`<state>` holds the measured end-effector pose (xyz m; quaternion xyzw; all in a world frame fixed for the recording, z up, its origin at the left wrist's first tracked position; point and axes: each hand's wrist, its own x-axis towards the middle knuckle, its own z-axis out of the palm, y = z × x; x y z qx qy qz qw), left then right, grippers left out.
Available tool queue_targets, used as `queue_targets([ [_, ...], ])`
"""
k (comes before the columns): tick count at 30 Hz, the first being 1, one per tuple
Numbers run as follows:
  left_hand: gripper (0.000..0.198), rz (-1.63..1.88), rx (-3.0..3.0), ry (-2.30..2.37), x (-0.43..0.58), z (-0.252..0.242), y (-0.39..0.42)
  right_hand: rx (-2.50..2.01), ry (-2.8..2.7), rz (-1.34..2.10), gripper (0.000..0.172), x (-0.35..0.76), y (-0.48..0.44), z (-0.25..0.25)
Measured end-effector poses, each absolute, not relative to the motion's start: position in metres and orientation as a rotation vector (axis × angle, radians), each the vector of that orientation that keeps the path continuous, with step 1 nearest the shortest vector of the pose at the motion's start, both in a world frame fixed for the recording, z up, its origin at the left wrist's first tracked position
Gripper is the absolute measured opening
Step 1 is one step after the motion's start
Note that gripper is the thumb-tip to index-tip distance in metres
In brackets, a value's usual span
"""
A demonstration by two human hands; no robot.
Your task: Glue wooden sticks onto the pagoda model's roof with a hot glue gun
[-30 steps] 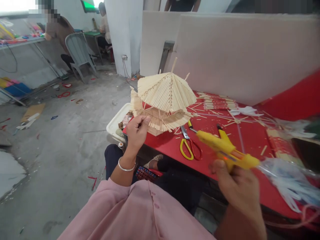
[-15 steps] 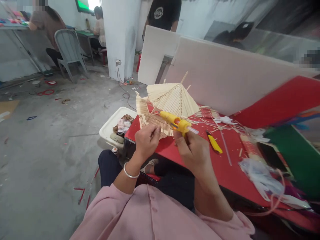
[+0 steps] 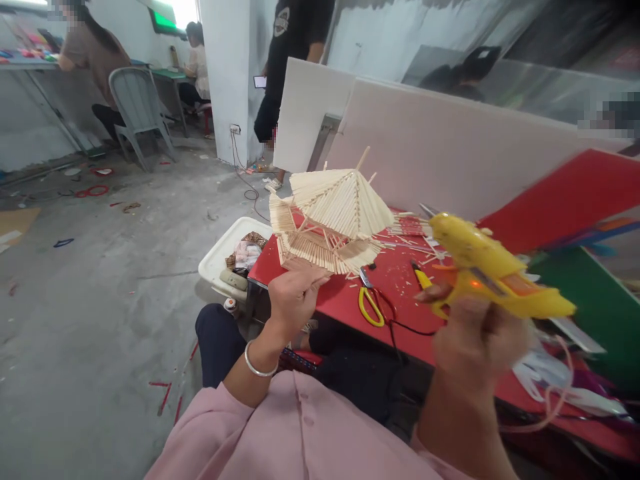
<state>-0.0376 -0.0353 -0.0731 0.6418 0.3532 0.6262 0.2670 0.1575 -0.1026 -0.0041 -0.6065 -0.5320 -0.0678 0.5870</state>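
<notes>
Pulled back from the roof, the glue gun now rides high at right. Left hand pinches the base of the pale, ribbed stick pagoda at the red desk's near corner. Right hand grips the glossy yellow gun; its hot tip could drip, and its cord could snag brittle sticks.

Honestly, nothing legible here. The closest thing is a white round print on the black T-shirt of the person standing in the back, and it's way too small and blurry to make out. The yellow glue gun has no lettering I can read. The green panel up top is just glare.
</notes>
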Motion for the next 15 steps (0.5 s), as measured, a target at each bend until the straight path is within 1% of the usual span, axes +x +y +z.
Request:
queue_targets([
  [2, 0.015, 1.693, 1.724, 0.940, -0.029, -0.071, -0.044, -1.438, -1.224, -0.196, 0.049, 0.181, -0.119, -0.004],
  [5, 0.019, 1.647, 1.800, 0.857, -0.014, -0.069, -0.056, -1.598, -1.125, -0.156, 0.045, 0.215, -0.141, -0.006],
  [8, 0.030, 1.545, 1.923, 0.776, 0.005, -0.070, -0.065, -1.896, -0.933, -0.040, 0.045, 0.251, -0.152, -0.018],
  [10, 0.042, 1.424, 2.004, 0.796, 0.018, -0.074, -0.067, -2.060, -0.857, 0.051, 0.045, 0.275, -0.154, -0.033],
  [12, 0.053, 1.305, 2.078, 0.842, 0.032, -0.079, -0.068, -2.153, -0.841, 0.143, 0.043, 0.297, -0.154, -0.050],
  [15, 0.061, 1.225, 2.123, 0.866, 0.046, -0.087, -0.068, -2.198, -0.872, 0.307, 0.044, 0.322, -0.158, -0.071],
])
